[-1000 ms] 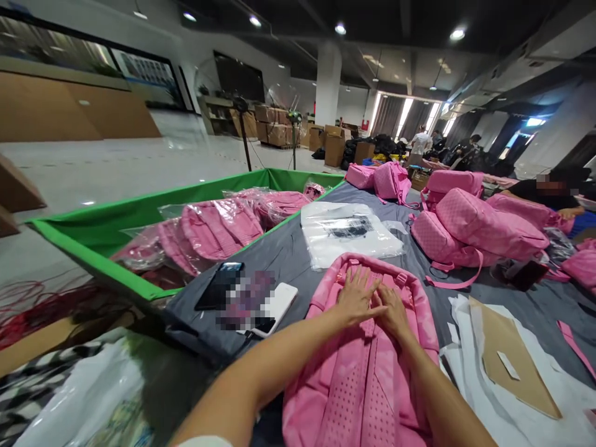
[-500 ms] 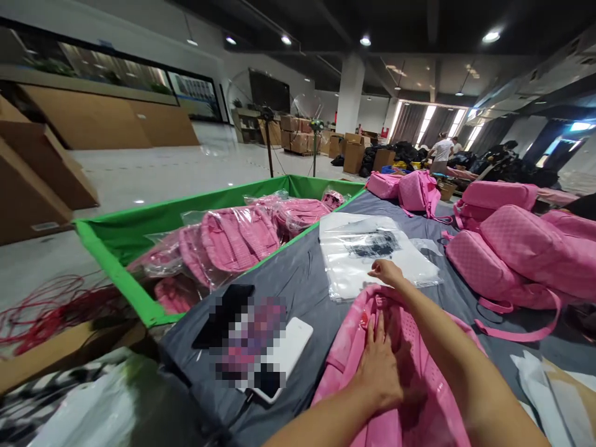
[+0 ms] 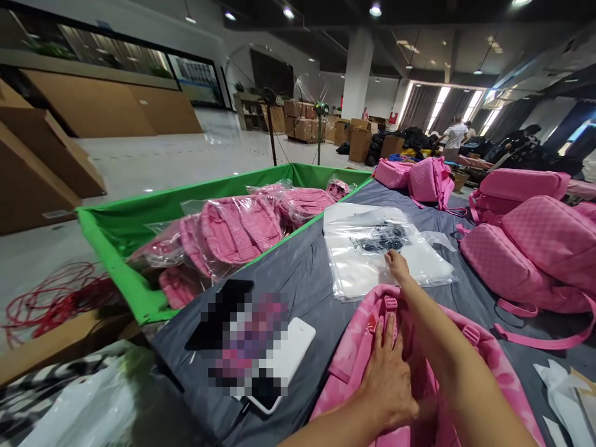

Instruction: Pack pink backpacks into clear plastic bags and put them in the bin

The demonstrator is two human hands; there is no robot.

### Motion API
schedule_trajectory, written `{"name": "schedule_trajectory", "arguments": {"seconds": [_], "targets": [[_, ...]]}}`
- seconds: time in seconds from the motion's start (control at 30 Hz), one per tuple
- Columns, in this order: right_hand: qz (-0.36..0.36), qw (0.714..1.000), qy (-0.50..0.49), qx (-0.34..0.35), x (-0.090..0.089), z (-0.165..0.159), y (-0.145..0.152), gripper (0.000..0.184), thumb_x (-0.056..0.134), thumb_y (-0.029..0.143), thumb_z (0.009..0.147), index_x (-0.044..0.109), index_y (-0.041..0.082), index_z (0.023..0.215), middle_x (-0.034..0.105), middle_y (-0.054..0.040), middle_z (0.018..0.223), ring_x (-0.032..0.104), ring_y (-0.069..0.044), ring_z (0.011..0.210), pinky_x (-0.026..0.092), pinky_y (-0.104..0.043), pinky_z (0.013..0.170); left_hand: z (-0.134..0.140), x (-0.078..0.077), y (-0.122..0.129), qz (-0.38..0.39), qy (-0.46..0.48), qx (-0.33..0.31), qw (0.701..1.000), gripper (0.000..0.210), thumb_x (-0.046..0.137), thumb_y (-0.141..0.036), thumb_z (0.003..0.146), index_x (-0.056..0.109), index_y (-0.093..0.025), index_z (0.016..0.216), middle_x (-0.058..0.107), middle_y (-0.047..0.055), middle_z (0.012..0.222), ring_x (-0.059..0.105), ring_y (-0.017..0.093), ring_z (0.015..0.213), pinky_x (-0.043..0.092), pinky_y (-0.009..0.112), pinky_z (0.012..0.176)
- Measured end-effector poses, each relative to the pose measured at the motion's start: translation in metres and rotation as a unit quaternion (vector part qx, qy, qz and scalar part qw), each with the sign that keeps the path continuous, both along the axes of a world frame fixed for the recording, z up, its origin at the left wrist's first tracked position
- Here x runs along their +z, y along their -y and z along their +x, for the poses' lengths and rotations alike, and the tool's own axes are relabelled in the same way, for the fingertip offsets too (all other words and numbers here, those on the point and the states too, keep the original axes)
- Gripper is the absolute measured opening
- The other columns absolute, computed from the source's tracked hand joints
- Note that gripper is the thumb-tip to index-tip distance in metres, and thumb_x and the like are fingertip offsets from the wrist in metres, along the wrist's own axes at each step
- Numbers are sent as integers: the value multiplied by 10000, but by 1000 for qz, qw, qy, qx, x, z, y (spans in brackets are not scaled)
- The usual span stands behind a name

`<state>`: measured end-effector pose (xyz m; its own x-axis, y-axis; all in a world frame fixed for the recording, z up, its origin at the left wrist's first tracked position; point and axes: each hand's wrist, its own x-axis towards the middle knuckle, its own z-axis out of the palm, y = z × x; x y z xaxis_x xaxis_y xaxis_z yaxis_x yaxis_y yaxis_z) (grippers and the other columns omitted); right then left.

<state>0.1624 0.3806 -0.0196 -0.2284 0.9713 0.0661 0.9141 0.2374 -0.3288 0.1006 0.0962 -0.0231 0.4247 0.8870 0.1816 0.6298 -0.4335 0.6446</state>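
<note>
Passable over the grey strip of bench (image 3: 286,279) between green bin (image 3: 118,267) and flat plastic bags (image 3: 351,273); tight between white device (image 3: 298,344) and near backpack (image 3: 343,354). Blocked at right by heaped backpacks (image 3: 549,242), above the near backpack by the right forearm (image 3: 447,354).

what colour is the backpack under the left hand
The backpack is pink with paler patches, best seen in the head view.

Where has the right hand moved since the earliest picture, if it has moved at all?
Yes. Judged against the clear plastic bags, the right hand has moved forward, away from the person: from the pink backpack to the bags.
</note>
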Motion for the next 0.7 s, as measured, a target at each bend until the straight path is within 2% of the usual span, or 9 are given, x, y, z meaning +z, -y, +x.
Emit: {"name": "schedule_trajectory", "arguments": {"seconds": [0.1, 0.23, 0.33, 0.43, 0.5, 0.57, 0.63, 0.7], "targets": [[79, 996, -7, -45, 21, 8, -3, 354, 289, 278, 1065, 633, 194, 1061, 631, -36, 787, 512, -164, 649, 318, -270, 600, -1, -1, -2, -6, -6, 2, 1000, 921, 604, -568, 874, 210, -238, 1639, -40, 124, 1712, -168, 418, 1551, -28, 693, 1251], [163, 985, 12, -60, 68, 37, 0, 312, 352, 329, 1060, 627, 184, 1089, 633, -65, 806, 465, -166, 617, 219, -287, 594, -2, -1, -2, -27, 16, 9, 999, 799, 612, -643, 855, 479, -234, 1529, -17, 101, 1716, -150, 426, 1554, -48, 695, 1245], [210, 976, 46, -34, 104, 70, 23, 272, 412, 337, 1039, 631, 175, 1046, 653, -90, 844, 479, -167, 629, 194, -290, 596, -2, -2, -2, -50, 22, 20, 998, 786, 597, -692, 861, 524, -238, 1498, 47, 110, 1716, -140, 416, 1557, -71, 686, 1242], [235, 969, 80, 5, 127, 102, 64, 280, 417, 336, 1007, 636, 168, 960, 658, -105, 811, 504, -182, 619, 186, -294, 581, 0, -2, -6, -40, 21, 26, 999, 765, 598, -666, 883, 518, -221, 1501, 166, 128, 1703, -88, 398, 1571, -54, 662, 1254], [245, 964, 99, 40, 132, 120, 98, 322, 388, 369, 999, 631, 182, 903, 636, -90, 726, 517, -190, 581, 192, -293, 563, 1, 3, -8, -16, 26, 36, 999, 630, 621, -557, 914, 586, -202, 1434, 314, 126, 1664, 1, 379, 1584, -10, 639, 1269], [257, 955, 117, 92, 127, 136, 132, 388, 339, 423, 1005, 621, 203, 856, 603, -72, 633, 528, -199, 530, 199, -291, 538, 0, 15, -5, 16, 36, 42, 998, 420, 613, -400, 944, 673, -200, 1308, 496, 109, 1565, 201, 353, 1563, 65, 610, 1278], [260, 944, 127, 160, 114, 147, 168, 434, 307, 473, 1012, 612, 223, 831, 606, -69, 596, 553, -211, 502, 215, -292, 513, -9, 31, 8, 59, 55, 37, 996, 280, 581, -302, 959, 721, -202, 1180, 681, 89, 1361, 505, 297, 1395, 175, 557, 1268], [243, 940, 115, 211, 97, 153, 205, 447, 301, 503, 1016, 605, 239, 823, 644, -79, 614, 598, -228, 508, 244, -294, 496, -28, 43, 29, 115, 81, 38, 989, 236, 566, -300, 967, 724, -204, 1114, 766, 64, 1149, 666, 236, 1158, 270, 496, 1233]]}}
